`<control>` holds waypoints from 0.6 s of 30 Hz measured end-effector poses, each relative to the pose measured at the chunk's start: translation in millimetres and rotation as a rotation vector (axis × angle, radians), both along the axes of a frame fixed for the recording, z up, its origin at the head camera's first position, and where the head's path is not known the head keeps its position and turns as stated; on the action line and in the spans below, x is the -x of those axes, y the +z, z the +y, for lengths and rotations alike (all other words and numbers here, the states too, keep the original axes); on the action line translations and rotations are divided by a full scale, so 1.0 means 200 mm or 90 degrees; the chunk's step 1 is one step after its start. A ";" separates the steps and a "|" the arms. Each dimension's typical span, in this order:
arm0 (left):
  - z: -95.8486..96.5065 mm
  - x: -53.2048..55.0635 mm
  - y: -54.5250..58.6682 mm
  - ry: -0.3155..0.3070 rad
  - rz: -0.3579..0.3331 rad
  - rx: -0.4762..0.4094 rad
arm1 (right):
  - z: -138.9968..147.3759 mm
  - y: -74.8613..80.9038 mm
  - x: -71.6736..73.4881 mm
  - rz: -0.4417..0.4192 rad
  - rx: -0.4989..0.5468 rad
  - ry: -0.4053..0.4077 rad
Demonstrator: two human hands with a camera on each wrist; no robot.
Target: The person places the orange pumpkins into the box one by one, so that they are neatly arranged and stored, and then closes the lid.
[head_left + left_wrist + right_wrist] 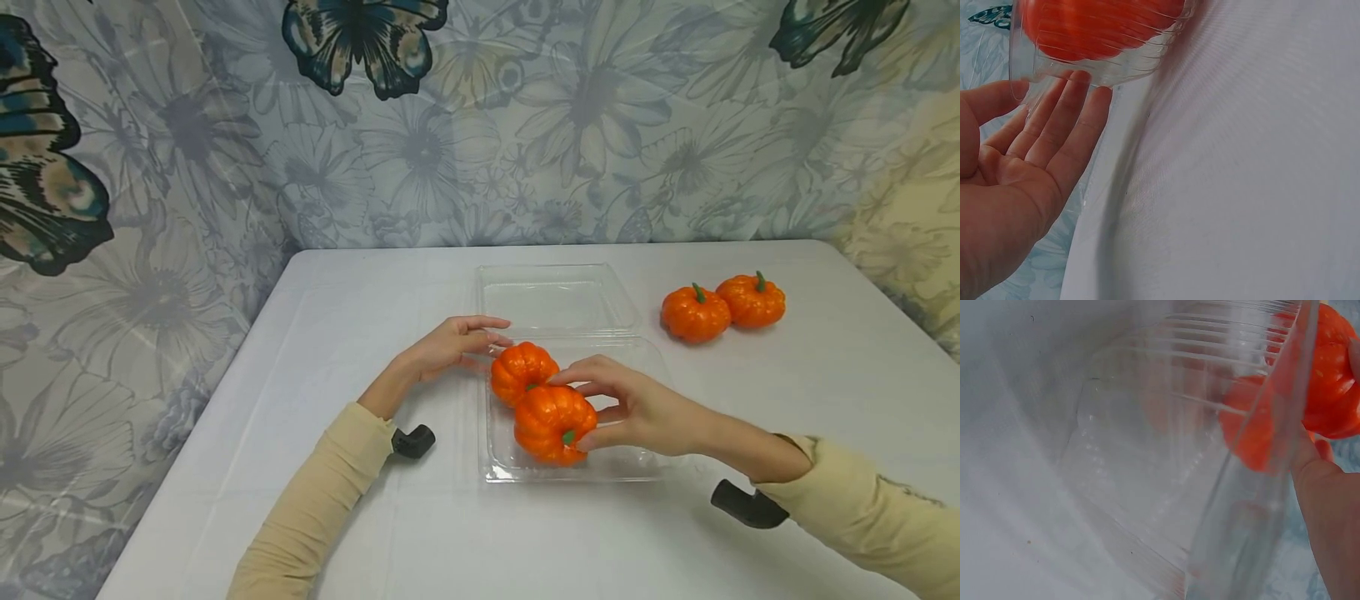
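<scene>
My right hand (645, 408) grips a small glossy orange pumpkin (553, 423) with a green stem, thumb at its lower right and fingers over its upper side. This pumpkin is over the near part of a clear plastic container (630, 471); in the right wrist view the gripped pumpkin (1329, 381) shows partly above the container's wall. A second pumpkin (521, 371) is inside, at the left, against the first. My left hand (453, 346) touches the container's left side with fairly straight fingers (1063, 128). Through the ribbed wall, the left wrist view shows a pumpkin (1097, 28).
The container's hinged lid (555, 296) lies folded back on the far side. Two more orange pumpkins, a left one (695, 314) and a right one (752, 300), stand side by side at the back right of the white-covered table (360, 292). A flowered wall covering (480, 167) hangs behind.
</scene>
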State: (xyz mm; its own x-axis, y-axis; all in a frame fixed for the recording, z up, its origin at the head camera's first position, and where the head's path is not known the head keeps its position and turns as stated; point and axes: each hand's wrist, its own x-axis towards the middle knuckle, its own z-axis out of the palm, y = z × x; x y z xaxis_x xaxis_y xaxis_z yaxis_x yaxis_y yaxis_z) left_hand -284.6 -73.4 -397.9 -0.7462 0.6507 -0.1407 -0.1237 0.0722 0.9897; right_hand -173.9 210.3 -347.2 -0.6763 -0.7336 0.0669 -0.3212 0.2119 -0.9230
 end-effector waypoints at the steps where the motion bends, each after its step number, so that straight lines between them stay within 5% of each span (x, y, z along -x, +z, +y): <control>1: 0.00 0.00 0.00 -0.001 -0.001 -0.001 | 0.00 0.00 0.00 0.004 -0.005 -0.005; 18: 0.00 0.00 -0.01 -0.003 -0.007 -0.013 | -0.06 -0.06 -0.01 0.042 -0.052 -0.017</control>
State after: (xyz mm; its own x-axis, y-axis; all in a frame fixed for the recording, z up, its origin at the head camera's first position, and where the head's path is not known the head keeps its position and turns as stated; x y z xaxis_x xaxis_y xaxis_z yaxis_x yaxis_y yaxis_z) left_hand -284.8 -73.0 -399.3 -0.7419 0.6567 -0.1352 -0.1343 0.0520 0.9896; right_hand -172.4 198.4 -358.7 -0.6921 -0.7199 0.0528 -0.3734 0.2945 -0.8797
